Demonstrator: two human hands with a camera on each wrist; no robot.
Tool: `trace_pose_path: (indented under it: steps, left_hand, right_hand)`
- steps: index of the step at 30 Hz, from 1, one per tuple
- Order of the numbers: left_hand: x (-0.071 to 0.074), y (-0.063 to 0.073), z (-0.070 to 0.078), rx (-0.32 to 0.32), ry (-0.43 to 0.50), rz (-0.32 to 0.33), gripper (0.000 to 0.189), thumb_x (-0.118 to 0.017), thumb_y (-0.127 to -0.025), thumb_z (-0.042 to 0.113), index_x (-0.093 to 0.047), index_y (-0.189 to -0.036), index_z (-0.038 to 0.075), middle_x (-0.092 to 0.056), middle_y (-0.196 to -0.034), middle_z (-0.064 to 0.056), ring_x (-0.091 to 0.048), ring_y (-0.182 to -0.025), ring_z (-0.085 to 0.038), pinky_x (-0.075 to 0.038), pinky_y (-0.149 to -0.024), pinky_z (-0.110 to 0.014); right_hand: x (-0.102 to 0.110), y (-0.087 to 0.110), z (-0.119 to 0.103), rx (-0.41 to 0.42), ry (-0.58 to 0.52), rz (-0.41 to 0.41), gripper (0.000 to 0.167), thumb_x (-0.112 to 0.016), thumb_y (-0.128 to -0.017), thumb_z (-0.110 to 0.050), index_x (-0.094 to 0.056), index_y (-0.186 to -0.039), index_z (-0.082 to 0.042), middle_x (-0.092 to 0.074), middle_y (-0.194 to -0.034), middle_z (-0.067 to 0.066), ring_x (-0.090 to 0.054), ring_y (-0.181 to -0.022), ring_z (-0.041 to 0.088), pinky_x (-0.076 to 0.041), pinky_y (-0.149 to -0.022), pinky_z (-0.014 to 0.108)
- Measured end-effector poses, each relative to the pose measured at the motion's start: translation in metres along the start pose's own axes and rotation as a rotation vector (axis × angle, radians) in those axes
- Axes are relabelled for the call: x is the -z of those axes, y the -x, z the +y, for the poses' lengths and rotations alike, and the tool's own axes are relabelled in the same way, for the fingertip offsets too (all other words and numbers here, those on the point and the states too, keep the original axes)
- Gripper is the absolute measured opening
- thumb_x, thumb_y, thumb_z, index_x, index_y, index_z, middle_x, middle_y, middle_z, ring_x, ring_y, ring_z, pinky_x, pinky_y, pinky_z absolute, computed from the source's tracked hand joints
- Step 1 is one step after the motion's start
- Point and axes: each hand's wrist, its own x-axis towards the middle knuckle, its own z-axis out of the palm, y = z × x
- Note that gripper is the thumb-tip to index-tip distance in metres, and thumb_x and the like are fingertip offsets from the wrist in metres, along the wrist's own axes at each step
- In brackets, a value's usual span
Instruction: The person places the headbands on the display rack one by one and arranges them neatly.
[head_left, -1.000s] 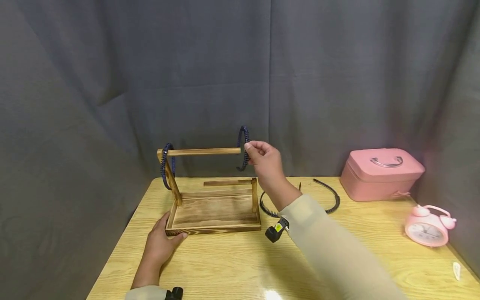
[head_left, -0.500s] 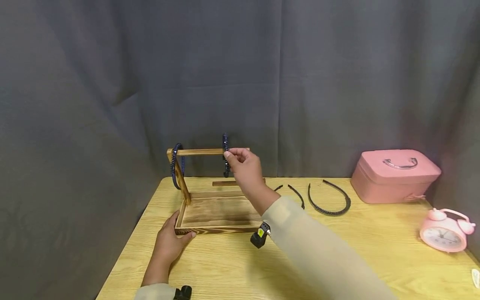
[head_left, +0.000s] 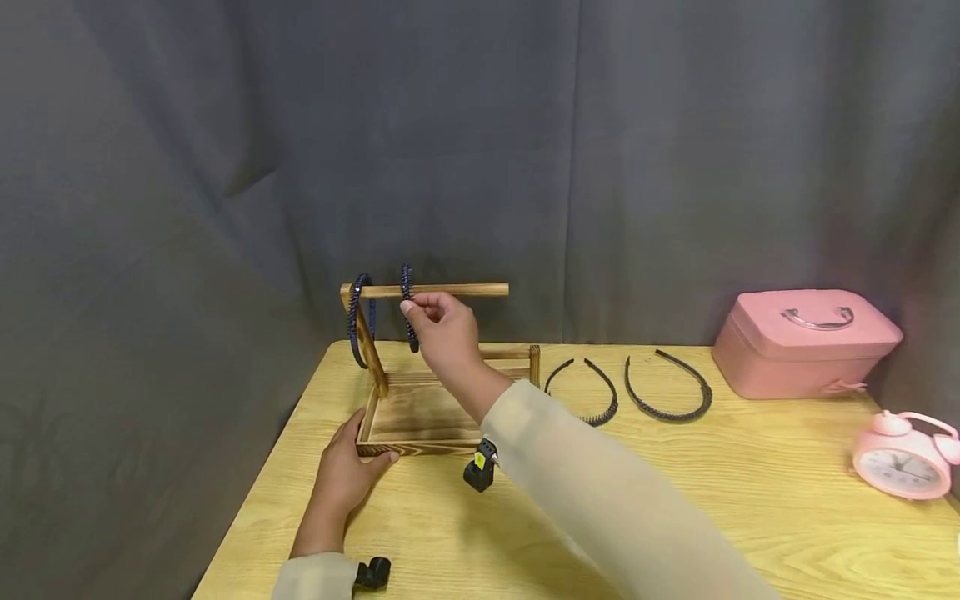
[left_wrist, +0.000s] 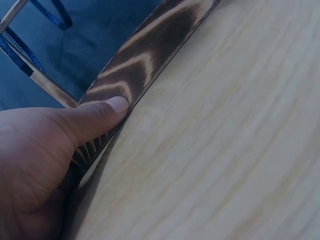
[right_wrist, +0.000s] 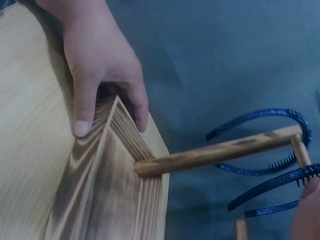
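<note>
My right hand (head_left: 450, 333) pinches a dark blue headband (head_left: 407, 281) between thumb and fingers, and the headband hangs round the top bar of a wooden display stand (head_left: 468, 290). A second blue headband (head_left: 353, 329) hangs by the bar's left end, at the upright post. My left hand (head_left: 343, 475) grips the front left corner of the stand's tray, thumb on the front wall (left_wrist: 145, 60) and fingers round the left side. In the right wrist view, both headbands show toothed inner edges; only a bit of my right thumb (right_wrist: 308, 215) appears there.
Two dark headbands, one nearer (head_left: 606, 414) and one farther right (head_left: 667, 416), lie on the table right of the stand. A pink case (head_left: 810, 350) with a metal handle and a pink alarm clock (head_left: 902, 468) stand farther right. A grey curtain (head_left: 450, 150) hangs behind.
My right hand has carried the headband leftward along the bar from its free right end, closer to the hanging one. My left hand keeps its hold on the tray corner. The head view has shifted slightly.
</note>
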Motion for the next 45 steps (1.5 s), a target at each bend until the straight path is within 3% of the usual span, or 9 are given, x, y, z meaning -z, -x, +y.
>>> trace_pose_path:
  steps: [11, 18, 26, 39, 45]
  left_hand:
    - [-0.005, 0.007, 0.007, 0.001, 0.003, -0.004, 0.104, -0.086, -0.097, 0.034, -0.022, -0.176, 0.013, -0.032, -0.175, -0.027, -0.035, -0.158, -0.055, -0.039, -0.123, -0.072]
    - [-0.006, 0.003, 0.014, -0.022, -0.011, -0.013, 0.104, -0.086, -0.097, 0.034, -0.022, -0.176, 0.013, -0.031, -0.176, -0.027, -0.034, -0.159, -0.055, -0.039, -0.123, -0.072]
    - [-0.005, 0.005, 0.019, -0.005, -0.008, -0.008, 0.102, -0.086, -0.098, 0.031, -0.023, -0.175, 0.012, -0.032, -0.175, -0.027, -0.035, -0.158, -0.055, -0.039, -0.124, -0.071]
    - [-0.004, 0.007, 0.018, -0.001, -0.007, -0.005, 0.102, -0.086, -0.097, 0.031, -0.023, -0.176, 0.013, -0.032, -0.176, -0.026, -0.034, -0.159, -0.054, -0.038, -0.125, -0.07]
    - [-0.004, 0.007, 0.019, -0.003, -0.014, -0.003, 0.102, -0.086, -0.097, 0.032, -0.024, -0.175, 0.012, -0.033, -0.175, -0.027, -0.035, -0.158, -0.055, -0.038, -0.124, -0.071]
  right_hand:
    - [-0.015, 0.007, -0.001, -0.009, 0.022, -0.065, 0.023, -0.075, -0.106, -0.037, -0.077, -0.116, -0.016, -0.072, -0.097, -0.001, -0.063, -0.082, 0.012, -0.052, -0.066, 0.028]
    - [-0.018, 0.004, -0.004, -0.019, 0.028, -0.053, 0.024, -0.075, -0.106, -0.035, -0.077, -0.116, -0.014, -0.072, -0.094, -0.001, -0.062, -0.08, 0.012, -0.051, -0.066, 0.028]
    - [-0.024, 0.003, -0.007, -0.057, 0.003, -0.038, 0.023, -0.076, -0.106, -0.035, -0.077, -0.114, -0.013, -0.073, -0.095, 0.001, -0.067, -0.085, 0.013, -0.054, -0.07, 0.027]
    - [-0.027, 0.0, -0.008, -0.078, 0.016, -0.076, 0.024, -0.075, -0.106, -0.037, -0.077, -0.116, -0.015, -0.074, -0.098, 0.0, -0.072, -0.092, 0.015, -0.059, -0.079, 0.034]
    - [-0.025, 0.001, -0.005, -0.075, 0.024, -0.095, 0.025, -0.074, -0.107, -0.037, -0.077, -0.119, -0.015, -0.073, -0.099, 0.0, -0.069, -0.088, 0.015, -0.057, -0.076, 0.032]
